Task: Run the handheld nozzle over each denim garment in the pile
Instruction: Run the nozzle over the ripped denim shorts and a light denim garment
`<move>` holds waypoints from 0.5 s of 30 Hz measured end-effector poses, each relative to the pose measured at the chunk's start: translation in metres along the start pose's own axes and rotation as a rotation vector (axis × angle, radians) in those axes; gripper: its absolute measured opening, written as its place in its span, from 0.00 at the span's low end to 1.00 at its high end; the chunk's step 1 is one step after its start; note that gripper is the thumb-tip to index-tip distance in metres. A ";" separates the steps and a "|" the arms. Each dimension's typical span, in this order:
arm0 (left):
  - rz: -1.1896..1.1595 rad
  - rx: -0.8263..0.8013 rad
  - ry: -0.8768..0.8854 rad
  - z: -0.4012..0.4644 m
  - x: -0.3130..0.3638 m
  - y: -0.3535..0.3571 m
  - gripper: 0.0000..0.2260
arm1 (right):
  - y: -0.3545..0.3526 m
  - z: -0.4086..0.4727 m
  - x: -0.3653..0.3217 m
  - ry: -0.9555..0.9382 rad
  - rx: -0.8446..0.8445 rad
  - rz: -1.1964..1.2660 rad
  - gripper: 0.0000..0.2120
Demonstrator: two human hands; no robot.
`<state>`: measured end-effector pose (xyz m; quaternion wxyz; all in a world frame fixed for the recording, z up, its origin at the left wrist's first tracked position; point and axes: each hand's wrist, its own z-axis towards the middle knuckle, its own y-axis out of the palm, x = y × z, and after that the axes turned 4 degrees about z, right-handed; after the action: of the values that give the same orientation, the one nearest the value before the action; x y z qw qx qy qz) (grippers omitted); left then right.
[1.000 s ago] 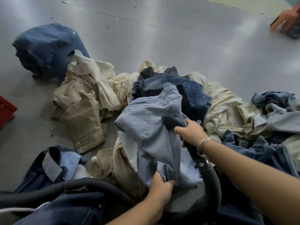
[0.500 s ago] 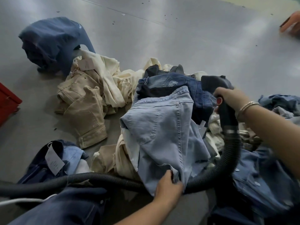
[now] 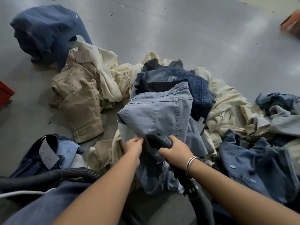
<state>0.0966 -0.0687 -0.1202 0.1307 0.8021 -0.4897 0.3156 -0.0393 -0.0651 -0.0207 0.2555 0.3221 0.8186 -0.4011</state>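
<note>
While the right hand [image 3: 174, 151] curls around the handle of the black handheld nozzle [image 3: 158, 140], the nozzle's head lies pressed against the pale blue jeans [image 3: 159, 114] at the middle of the pile, low on their near side. The left hand [image 3: 134, 146] sits just left of the nozzle head, its fingertips pinching a fold of the same pale blue denim. A silver bangle [image 3: 190, 164] rings the right wrist, and from under that hand the ribbed black hose [image 3: 197, 202] runs down toward the person; another stretch of hose [image 3: 48, 175] crosses the floor to the left of the pale jeans. Behind the pale jeans lies a darker pair of distressed blue jeans [image 3: 178, 78], partly under them. To their left, tan trousers [image 3: 79, 103] are crumpled beside cream garments [image 3: 105, 75], and more cream cloth spreads out to the right of the pale jeans. Farther left and back from the tan trousers a dark blue garment [image 3: 47, 30] stands bunched on the grey floor [image 3: 178, 30]. On the near left of the pale jeans is a dark denim piece with a paper tag [image 3: 47, 154], and on their right a navy denim garment with round buttons [image 3: 259, 164]. At the far left edge a red object [image 3: 4, 95] shows only in part, too little to identify.
</note>
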 end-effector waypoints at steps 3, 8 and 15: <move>-0.191 -0.046 -0.102 0.002 0.002 -0.001 0.08 | -0.002 0.020 -0.008 -0.026 0.041 -0.148 0.08; -0.072 -0.129 -0.080 0.009 0.007 -0.003 0.18 | -0.008 0.029 -0.010 -0.058 0.063 -0.155 0.06; 0.074 -0.032 0.128 -0.005 0.000 0.008 0.14 | -0.039 0.059 -0.037 -0.106 0.280 -0.119 0.10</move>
<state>0.0881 -0.0698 -0.1170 0.1630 0.7594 -0.5148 0.3629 -0.0341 -0.1441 -0.0089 0.2268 0.2839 0.7576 -0.5422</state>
